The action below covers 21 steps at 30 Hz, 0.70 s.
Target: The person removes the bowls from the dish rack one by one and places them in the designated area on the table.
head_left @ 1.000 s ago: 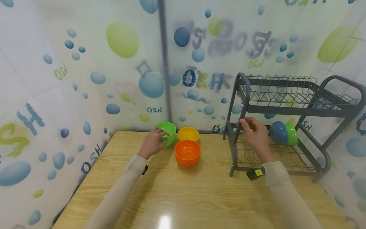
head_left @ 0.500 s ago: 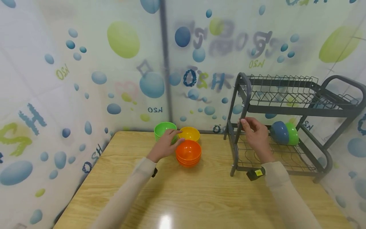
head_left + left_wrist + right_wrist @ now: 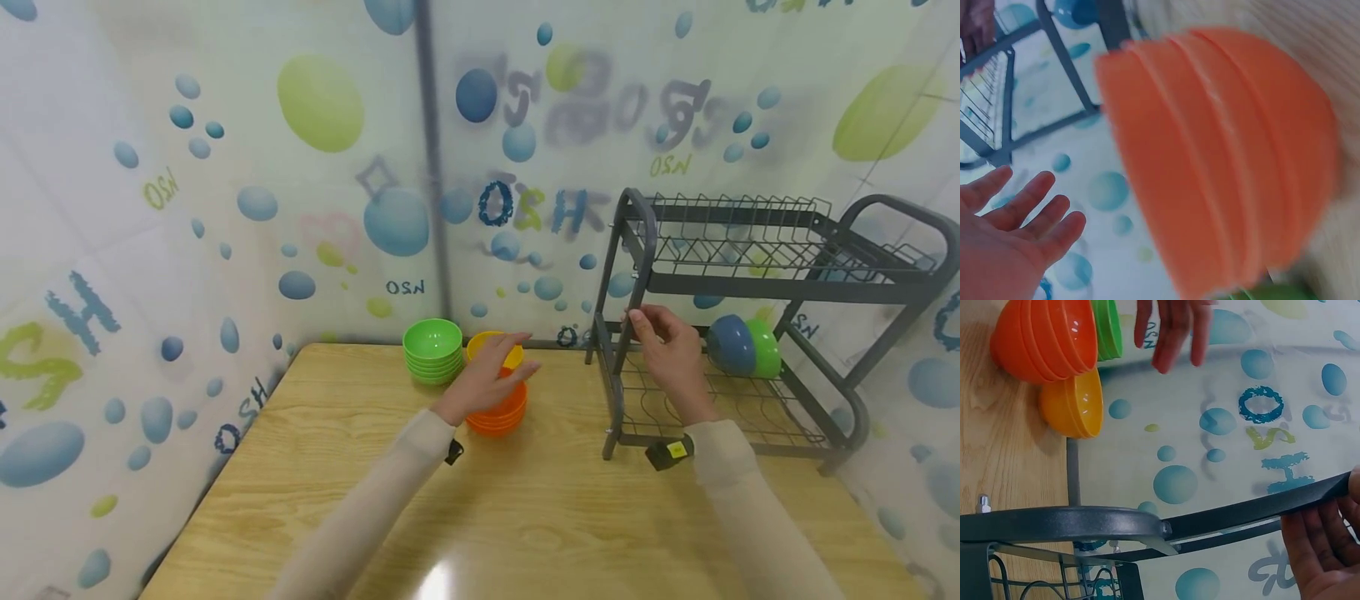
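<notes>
My left hand point(image 3: 483, 387) hovers over a stack of orange bowls point(image 3: 497, 422), fingers extended and nothing held. The left wrist view has its spread fingers point(image 3: 1029, 212) apart from the orange stack. Yellow bowls point(image 3: 1072, 406), nested, stand just behind the orange ones, partly covered by the hand in the head view. To the left is a stack of green bowls point(image 3: 432, 354). My right hand point(image 3: 671, 354) grips the left upright of a dark two-tier dish rack point(image 3: 757, 285), thumb on one side and fingers on the other, as the right wrist view confirms.
On the rack's lower tier, a blue bowl point(image 3: 731, 346) and a green bowl point(image 3: 763, 350) stand on their sides. Its upper wire tier point(image 3: 742, 237) sits above them. A patterned curtain point(image 3: 330, 208) borders the wooden table point(image 3: 540, 517) behind and at the sides.
My left hand has moved right, from the green stack past the yellow bowls to over the orange stack, its fingers straightening. The right hand keeps its grip on the rack upright.
</notes>
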Available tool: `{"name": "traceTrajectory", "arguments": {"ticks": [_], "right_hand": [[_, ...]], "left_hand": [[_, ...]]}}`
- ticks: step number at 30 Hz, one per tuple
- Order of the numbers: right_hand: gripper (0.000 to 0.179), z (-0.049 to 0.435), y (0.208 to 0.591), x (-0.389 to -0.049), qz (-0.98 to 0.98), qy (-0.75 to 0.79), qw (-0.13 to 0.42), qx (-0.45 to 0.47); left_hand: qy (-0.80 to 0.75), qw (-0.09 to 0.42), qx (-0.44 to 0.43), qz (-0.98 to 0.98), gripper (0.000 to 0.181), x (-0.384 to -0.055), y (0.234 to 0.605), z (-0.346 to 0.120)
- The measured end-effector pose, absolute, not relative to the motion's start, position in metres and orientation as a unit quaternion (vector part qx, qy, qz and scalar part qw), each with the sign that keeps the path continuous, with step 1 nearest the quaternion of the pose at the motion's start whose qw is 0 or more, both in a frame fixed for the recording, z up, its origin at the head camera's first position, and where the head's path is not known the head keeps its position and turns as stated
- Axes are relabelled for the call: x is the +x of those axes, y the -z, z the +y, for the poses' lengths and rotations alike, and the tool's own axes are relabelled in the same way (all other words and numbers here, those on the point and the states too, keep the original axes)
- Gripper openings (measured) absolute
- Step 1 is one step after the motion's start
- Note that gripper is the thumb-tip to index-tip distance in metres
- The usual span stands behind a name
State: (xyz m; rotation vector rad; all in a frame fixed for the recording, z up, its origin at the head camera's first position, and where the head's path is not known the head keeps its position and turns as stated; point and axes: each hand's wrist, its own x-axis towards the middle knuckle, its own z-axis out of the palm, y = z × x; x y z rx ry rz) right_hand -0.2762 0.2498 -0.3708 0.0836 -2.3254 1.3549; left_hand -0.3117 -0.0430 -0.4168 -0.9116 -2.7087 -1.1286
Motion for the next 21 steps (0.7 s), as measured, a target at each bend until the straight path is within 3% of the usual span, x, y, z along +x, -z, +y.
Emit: {"name": "traceTrajectory", "arguments": {"ticks": [11,21], "right_hand": [[0.054,0.268,0.367,-0.278,-0.858,-0.473,0.190,0.056],[0.055,0.296,0.381,-0.281,-0.889,-0.405,0.200,0.076]], "left_hand": [[0.424,0.038,-0.356,-0.832,0.063,-0.310,0.384,0.018],[0.468,0.038,-0.378,-0.798,0.057,-0.313,0.352,0.066]]}}
